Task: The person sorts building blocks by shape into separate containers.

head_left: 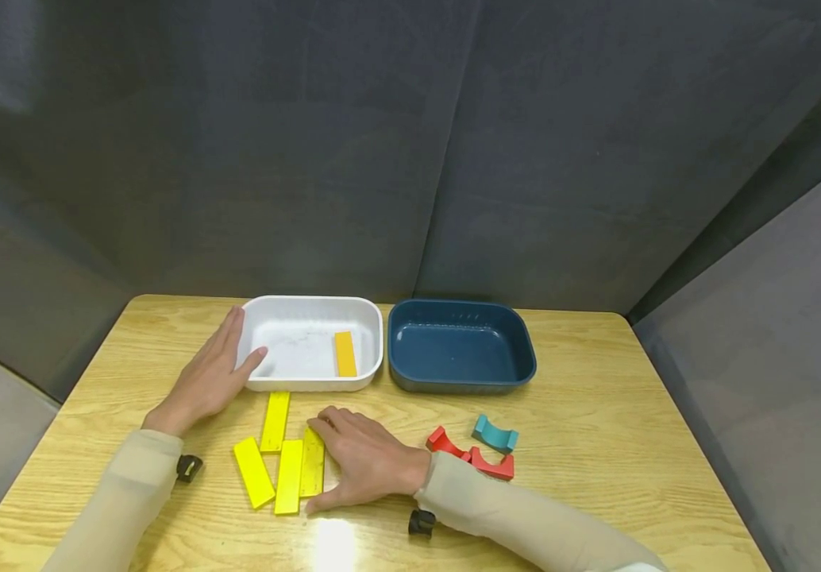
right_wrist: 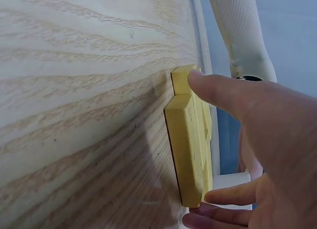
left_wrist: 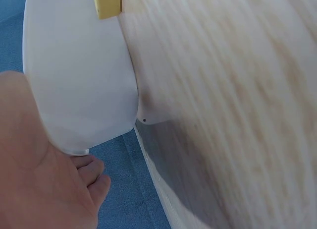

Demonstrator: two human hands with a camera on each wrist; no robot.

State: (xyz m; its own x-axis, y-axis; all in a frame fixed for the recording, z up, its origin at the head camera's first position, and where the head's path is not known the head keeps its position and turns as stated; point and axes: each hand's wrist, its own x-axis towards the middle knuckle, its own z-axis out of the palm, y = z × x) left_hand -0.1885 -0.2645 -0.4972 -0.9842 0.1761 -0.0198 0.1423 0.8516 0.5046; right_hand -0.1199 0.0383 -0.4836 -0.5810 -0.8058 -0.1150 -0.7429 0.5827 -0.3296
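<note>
A white tray (head_left: 289,318) holds one yellow plank (head_left: 344,353) at its right side. My left hand (head_left: 228,353) lies flat against the tray's left end, thumb on the rim; the left wrist view shows the palm (left_wrist: 39,179) under the tray wall (left_wrist: 79,80). Several yellow planks lie in front of the tray: one (head_left: 275,421) nearer the tray and three side by side. My right hand (head_left: 335,461) spans the rightmost plank (head_left: 313,465), index finger on its far end and thumb at its near end. The right wrist view shows that plank (right_wrist: 190,144) held between those fingers (right_wrist: 208,87).
An empty dark blue tray (head_left: 525,349) stands right of the white one. Two red arches (head_left: 446,441) (head_left: 492,466) and a teal arch (head_left: 495,434) lie to the right of my right wrist. Grey fabric walls surround the wooden table (head_left: 632,413).
</note>
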